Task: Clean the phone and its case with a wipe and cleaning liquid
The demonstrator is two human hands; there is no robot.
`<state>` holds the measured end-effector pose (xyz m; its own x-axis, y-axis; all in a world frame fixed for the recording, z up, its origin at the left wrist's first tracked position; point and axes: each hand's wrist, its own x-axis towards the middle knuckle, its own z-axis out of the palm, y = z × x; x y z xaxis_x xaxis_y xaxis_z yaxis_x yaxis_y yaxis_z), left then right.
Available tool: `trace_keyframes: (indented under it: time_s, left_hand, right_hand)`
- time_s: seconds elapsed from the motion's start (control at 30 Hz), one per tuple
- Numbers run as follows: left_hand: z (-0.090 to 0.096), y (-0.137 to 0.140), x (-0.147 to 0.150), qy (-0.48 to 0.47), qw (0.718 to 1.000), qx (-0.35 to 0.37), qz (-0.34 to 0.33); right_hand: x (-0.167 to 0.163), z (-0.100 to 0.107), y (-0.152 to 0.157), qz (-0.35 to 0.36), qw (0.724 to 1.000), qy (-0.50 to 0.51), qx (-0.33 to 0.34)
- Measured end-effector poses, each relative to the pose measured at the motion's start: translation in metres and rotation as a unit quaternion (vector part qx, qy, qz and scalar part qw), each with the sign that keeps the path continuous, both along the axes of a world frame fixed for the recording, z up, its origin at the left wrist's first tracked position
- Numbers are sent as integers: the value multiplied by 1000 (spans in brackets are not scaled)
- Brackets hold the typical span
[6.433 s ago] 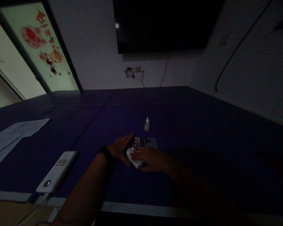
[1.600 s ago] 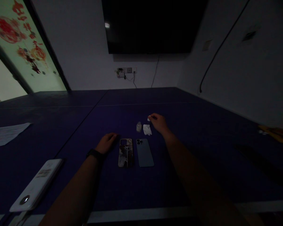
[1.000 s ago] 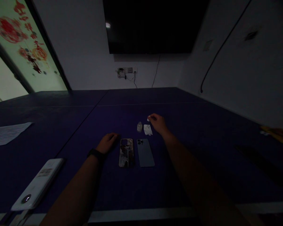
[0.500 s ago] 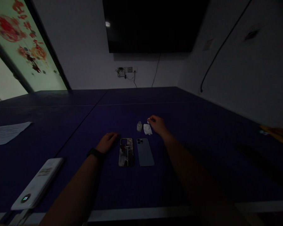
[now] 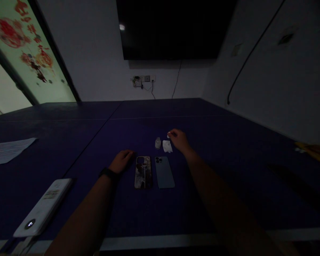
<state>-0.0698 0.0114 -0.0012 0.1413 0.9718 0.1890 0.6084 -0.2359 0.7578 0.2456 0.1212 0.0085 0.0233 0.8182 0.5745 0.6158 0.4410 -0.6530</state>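
My left hand (image 5: pixel 122 160), with a dark band on the wrist, rests on the table beside a patterned phone case (image 5: pixel 143 173); its fingers are relaxed and it holds nothing. Right of the case lies a blue-grey phone (image 5: pixel 164 173), its back and camera lenses facing up. Farther off stand a small clear bottle (image 5: pixel 158 143) and, next to it, a folded white tissue (image 5: pixel 167 146). My right hand (image 5: pixel 179 139) is just beyond the tissue, fingertips pinched on a small white thing (image 5: pixel 168 135), too small and dim to name.
A white power bank (image 5: pixel 44 208) with a lit display and cable lies at the near left of the purple table (image 5: pixel 149 213). Paper sheets (image 5: pixel 9 151) are at the far left. A dark flat object (image 5: pixel 290 179) and a yellowish item (image 5: pixel 313 151) lie to the right.
My right hand has risen very slightly with the small white thing. The left hand, phone, case, bottle and tissue stay in place.
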Motion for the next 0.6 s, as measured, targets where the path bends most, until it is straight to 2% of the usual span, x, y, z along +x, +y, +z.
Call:
trace_keyframes:
  time_s: [0.43, 0.6]
  left_hand:
    - [-2, 2, -1, -2, 1000, 1, -7]
    - [-4, 4, -1, -2, 1000, -2, -11]
  right_hand:
    - [2, 3, -2, 10, 1000, 27, -5]
    - [-6, 23, -8, 15, 998, 58, 24]
